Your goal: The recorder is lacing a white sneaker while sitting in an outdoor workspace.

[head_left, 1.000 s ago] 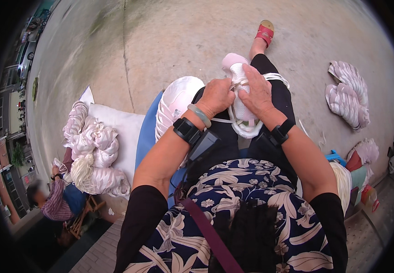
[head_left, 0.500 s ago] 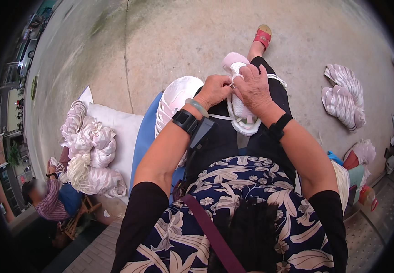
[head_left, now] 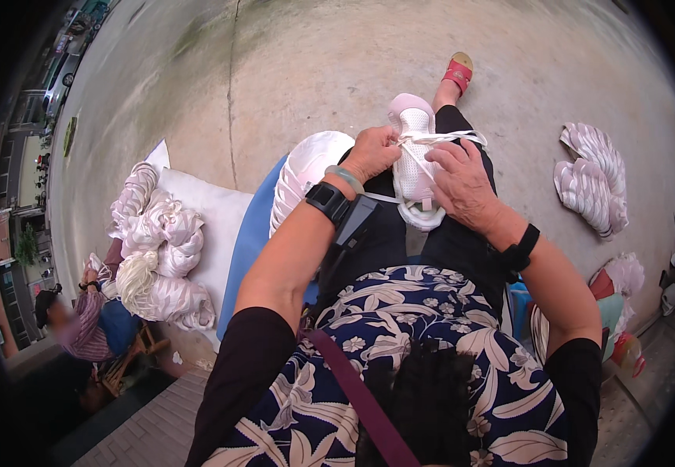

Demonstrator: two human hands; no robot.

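A white and pink shoe upper (head_left: 413,167) rests across my thighs, toe pointing away from me. A white shoelace (head_left: 446,138) crosses it and loops out to the right over my knee. At the upper's left edge my left hand (head_left: 375,153) is closed in a pinch at the lace; its fingertips partly hide the spot. My right hand (head_left: 466,187) is beside the upper's right edge, fingers bent and apart, with nothing visible in them. Just left of my lap sits a stack of nested white and pink uppers (head_left: 304,175).
A blue surface (head_left: 252,237) is at my left, beside a white sheet (head_left: 201,210) with bundles of uppers (head_left: 168,241). More bundled uppers (head_left: 593,179) lie on the concrete floor at right. Bags (head_left: 618,296) stand at lower right. Another person (head_left: 88,319) sits at far left.
My right hand has drawn away from the left hand, toward me and to the right. The lace crossing on the upper is now exposed. My left hand stays at the upper's left edge.
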